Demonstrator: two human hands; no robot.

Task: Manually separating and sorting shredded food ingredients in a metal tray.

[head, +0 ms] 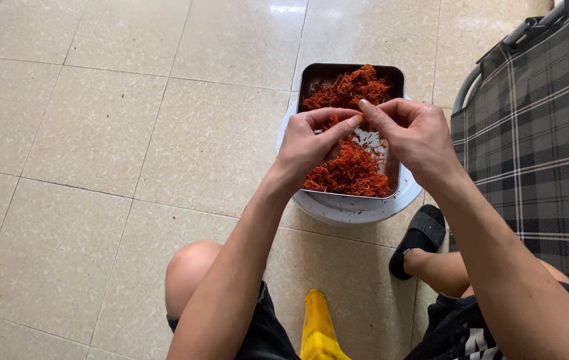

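A rectangular metal tray (311, 72) holds a pile of reddish-orange dried strands (354, 87), with a second heap nearer me. The tray rests on a round white stool or bucket lid (351, 208). My left hand (311, 143) and my right hand (412, 137) hover above the tray's middle, fingertips meeting and pinching a small strand between them. What exactly sits between the fingertips is too small to make out clearly.
Beige tiled floor (98, 133) surrounds the stool. A folding chair with dark plaid fabric (538, 133) stands at the right. My bare knees, black shorts, a black slipper (421, 237) and a yellow object (318, 327) are near the bottom.
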